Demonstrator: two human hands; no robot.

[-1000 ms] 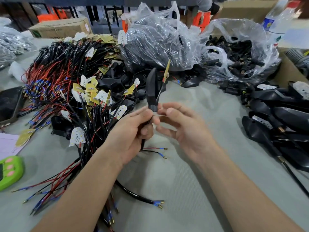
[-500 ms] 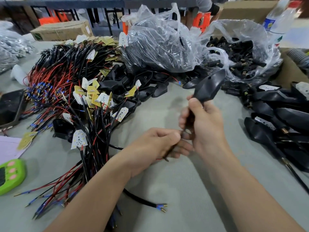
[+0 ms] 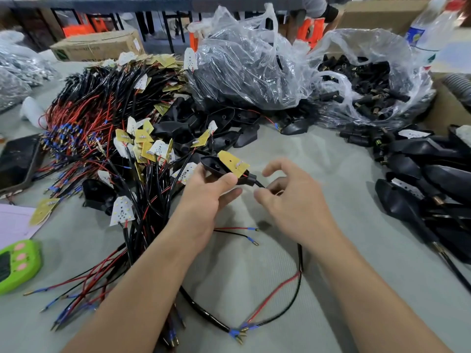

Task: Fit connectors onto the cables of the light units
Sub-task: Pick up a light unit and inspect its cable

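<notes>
Your left hand (image 3: 204,200) has its grip closed round a light unit (image 3: 230,163) above the counter (image 3: 318,154); your right hand (image 3: 293,202) curls its grip loosely round the unit's cable (image 3: 259,184).

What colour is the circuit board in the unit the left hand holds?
Yellow; the board shows best in the head view.

centre: black plastic light unit with yellow board (image 3: 224,165), in the left hand (image 3: 204,200). 10 o'clock: heap of red-and-black wired boards (image 3: 102,118). 12 o'clock: clear plastic bag of black housings (image 3: 242,59). 1 o'clock: clear plastic bag of black connectors (image 3: 397,47). 3 o'clock: pile of black assembled units (image 3: 428,174). 8 o'clock: green plastic device (image 3: 17,266). all lie on the grey table (image 3: 318,154).
</notes>
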